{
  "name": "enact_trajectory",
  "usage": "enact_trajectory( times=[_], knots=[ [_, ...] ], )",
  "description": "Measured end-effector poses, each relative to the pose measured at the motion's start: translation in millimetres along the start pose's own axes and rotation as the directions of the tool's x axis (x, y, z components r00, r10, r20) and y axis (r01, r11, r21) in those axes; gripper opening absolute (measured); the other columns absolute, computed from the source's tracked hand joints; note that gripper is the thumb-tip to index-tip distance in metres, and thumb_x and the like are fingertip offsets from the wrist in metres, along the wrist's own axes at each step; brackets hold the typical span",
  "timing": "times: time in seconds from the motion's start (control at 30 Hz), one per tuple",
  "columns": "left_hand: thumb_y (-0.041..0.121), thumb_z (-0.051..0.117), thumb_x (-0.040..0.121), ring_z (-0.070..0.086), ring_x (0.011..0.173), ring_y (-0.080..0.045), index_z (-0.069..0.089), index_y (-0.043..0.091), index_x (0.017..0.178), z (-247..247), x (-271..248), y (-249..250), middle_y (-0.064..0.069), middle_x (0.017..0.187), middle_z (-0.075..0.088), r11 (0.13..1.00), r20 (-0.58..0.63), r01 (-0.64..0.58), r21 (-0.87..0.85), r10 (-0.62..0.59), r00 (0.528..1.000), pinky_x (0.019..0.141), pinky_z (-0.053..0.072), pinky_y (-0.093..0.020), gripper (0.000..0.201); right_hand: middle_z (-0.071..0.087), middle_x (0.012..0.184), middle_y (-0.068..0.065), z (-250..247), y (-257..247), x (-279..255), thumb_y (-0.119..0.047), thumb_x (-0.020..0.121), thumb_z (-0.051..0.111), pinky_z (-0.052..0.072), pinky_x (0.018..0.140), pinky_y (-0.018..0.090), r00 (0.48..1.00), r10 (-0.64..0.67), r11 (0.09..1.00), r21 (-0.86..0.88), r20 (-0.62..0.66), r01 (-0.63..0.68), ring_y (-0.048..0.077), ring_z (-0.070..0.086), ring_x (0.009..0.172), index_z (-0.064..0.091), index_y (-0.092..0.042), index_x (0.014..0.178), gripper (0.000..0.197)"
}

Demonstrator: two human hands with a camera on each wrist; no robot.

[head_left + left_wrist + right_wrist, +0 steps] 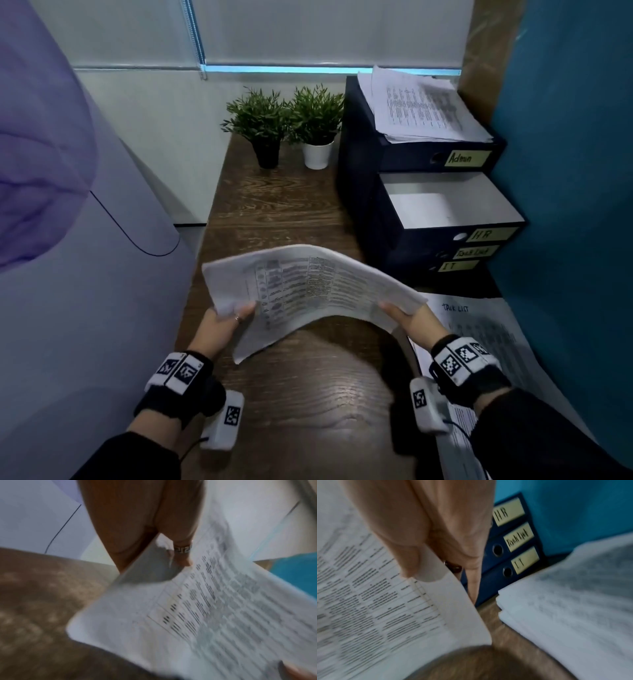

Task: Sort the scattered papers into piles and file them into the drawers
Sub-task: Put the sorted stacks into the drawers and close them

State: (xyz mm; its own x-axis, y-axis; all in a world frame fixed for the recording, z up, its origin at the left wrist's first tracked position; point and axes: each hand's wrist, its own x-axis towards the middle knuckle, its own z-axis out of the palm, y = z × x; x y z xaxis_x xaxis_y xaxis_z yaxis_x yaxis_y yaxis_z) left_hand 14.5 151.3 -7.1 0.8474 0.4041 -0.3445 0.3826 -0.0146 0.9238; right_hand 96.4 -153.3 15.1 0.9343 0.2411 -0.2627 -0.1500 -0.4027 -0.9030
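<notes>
A stack of printed papers (pixel 308 287) arches above the wooden desk (pixel 291 394), held by both hands. My left hand (pixel 226 317) pinches its left edge, thumb on top (pixel 181 550). At the right edge my right hand (pixel 404 317) pinches the stack (pixel 385 608), thumb on the printed face and fingers under it. The dark blue drawer unit (pixel 363 171) stands at the right. Its drawer labelled HR (pixel 448 205) is pulled out and shows a white inside. The Admin label (pixel 467 158) is above; the Task List and IT drawers (pixel 510 555) are below and closed.
Another paper pile (pixel 424 106) lies on top of the drawer unit. A pile headed Task List (pixel 479 329) lies on the desk at the right (pixel 573 608). Two potted plants (pixel 287 126) stand at the desk's far end. A blue partition (pixel 575 171) borders the right, a pale panel (pixel 85 274) the left.
</notes>
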Motion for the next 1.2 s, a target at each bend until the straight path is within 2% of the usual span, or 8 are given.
enact_trajectory(
  times=[0.1, 0.2, 0.3, 0.47, 0.57, 0.67, 1.07, 1.2],
  knots=[
    [0.036, 0.074, 0.073, 0.067, 0.098, -0.030, 0.070, 0.014, 0.098, -3.1, 0.6, 21.7, -0.010, 0.104, 0.072, 0.992, 0.080, -0.012, -0.127, 0.023, 0.997, 0.091, 0.050, -0.051, 0.033, 0.066, 0.107, 0.002, -20.6, -11.9, -5.8, -0.027, 0.085, 0.062, 0.051, 0.081, 0.025, 1.000, 0.006, 0.997, 0.072, 0.023, -0.007, 0.021, 0.063, 0.101, 0.060, -0.018, 0.105, 0.022],
    [0.020, 0.061, 0.087, 0.070, 0.077, -0.011, 0.065, 0.021, 0.099, -1.2, 5.9, 51.0, 0.007, 0.085, 0.075, 0.976, 0.078, -0.167, -0.143, 0.179, 0.981, 0.071, 0.058, -0.028, 0.012, 0.074, 0.099, -0.004, -59.0, -25.1, -24.9, -0.051, 0.052, 0.082, 0.057, 0.070, 0.020, 1.000, -0.020, 0.970, 0.242, 0.018, 0.015, 0.010, 0.070, 0.083, 0.066, -0.018, 0.096, 0.057],
    [0.015, 0.051, 0.093, 0.066, 0.064, -0.006, 0.058, 0.025, 0.104, 5.9, 14.9, 59.4, 0.008, 0.083, 0.072, 0.975, 0.111, -0.204, -0.086, 0.213, 0.971, 0.059, 0.053, -0.020, 0.017, 0.074, 0.096, 0.001, -100.1, -32.5, -48.7, -0.018, 0.084, 0.061, 0.057, 0.062, 0.020, 0.988, 0.033, 0.923, 0.385, -0.148, 0.027, 0.010, 0.071, 0.074, 0.070, -0.009, 0.091, 0.015],
    [0.022, 0.056, 0.091, 0.050, 0.122, -0.028, 0.046, 0.010, 0.129, 23.9, 30.3, 6.3, -0.016, 0.133, 0.052, 0.885, 0.305, -0.074, 0.459, -0.079, 0.949, 0.100, 0.040, -0.035, 0.041, 0.072, 0.074, 0.011, -153.8, -21.5, -79.1, -0.050, 0.052, 0.082, 0.049, 0.048, 0.014, 0.907, 0.216, 0.914, 0.402, -0.361, -0.058, 0.015, 0.063, 0.059, 0.076, -0.012, 0.073, 0.044],
    [0.035, 0.058, 0.088, 0.031, 0.137, -0.031, 0.023, 0.017, 0.145, 35.4, 31.3, -10.0, -0.011, 0.152, 0.028, 0.571, 0.340, -0.130, 0.810, -0.277, 0.899, 0.111, 0.030, -0.036, 0.069, 0.048, 0.041, 0.008, -152.3, -26.0, -84.8, -0.019, 0.091, 0.052, 0.029, 0.031, 0.009, 0.880, 0.254, 0.900, 0.432, -0.402, -0.062, 0.008, 0.040, 0.028, 0.061, -0.004, 0.050, 0.045],
    [0.047, 0.063, 0.081, 0.001, 0.141, -0.045, 0.002, 0.027, 0.148, 46.9, 29.6, -9.6, -0.015, 0.157, -0.005, 0.337, 0.239, -0.124, 0.933, -0.327, 0.914, 0.115, 0.013, -0.050, 0.092, 0.044, 0.028, -0.001, -140.6, -35.7, -67.8, -0.007, 0.094, 0.038, 0.032, 0.031, 0.009, 0.864, 0.275, 0.885, 0.463, -0.422, -0.055, 0.004, 0.041, 0.024, 0.045, -0.008, 0.063, 0.032],
    [0.049, 0.069, 0.075, -0.016, 0.132, -0.059, -0.020, 0.027, 0.145, 59.3, 47.4, -21.4, -0.017, 0.150, -0.031, 0.286, 0.178, -0.051, 0.957, -0.442, 0.879, 0.113, 0.009, -0.059, 0.115, 0.056, 0.033, 0.004, -137.1, -63.1, 59.1, -0.003, 0.092, 0.025, 0.043, 0.031, 0.014, 0.808, 0.339, 0.858, 0.511, -0.482, -0.055, 0.013, 0.058, 0.029, 0.042, -0.006, 0.073, 0.026],
    [0.048, 0.069, 0.076, -0.016, 0.133, -0.058, -0.021, 0.028, 0.144, 60.4, 50.1, -19.7, -0.016, 0.149, -0.034, 0.276, 0.167, -0.035, 0.961, -0.473, 0.865, 0.113, 0.012, -0.059, 0.115, 0.051, 0.065, 0.008, -134.5, -64.1, 98.5, -0.003, 0.093, 0.032, 0.039, 0.030, 0.011, 0.793, 0.357, 0.844, 0.535, -0.493, -0.047, 0.006, 0.048, 0.024, 0.045, -0.010, 0.082, 0.019]
  ],
)
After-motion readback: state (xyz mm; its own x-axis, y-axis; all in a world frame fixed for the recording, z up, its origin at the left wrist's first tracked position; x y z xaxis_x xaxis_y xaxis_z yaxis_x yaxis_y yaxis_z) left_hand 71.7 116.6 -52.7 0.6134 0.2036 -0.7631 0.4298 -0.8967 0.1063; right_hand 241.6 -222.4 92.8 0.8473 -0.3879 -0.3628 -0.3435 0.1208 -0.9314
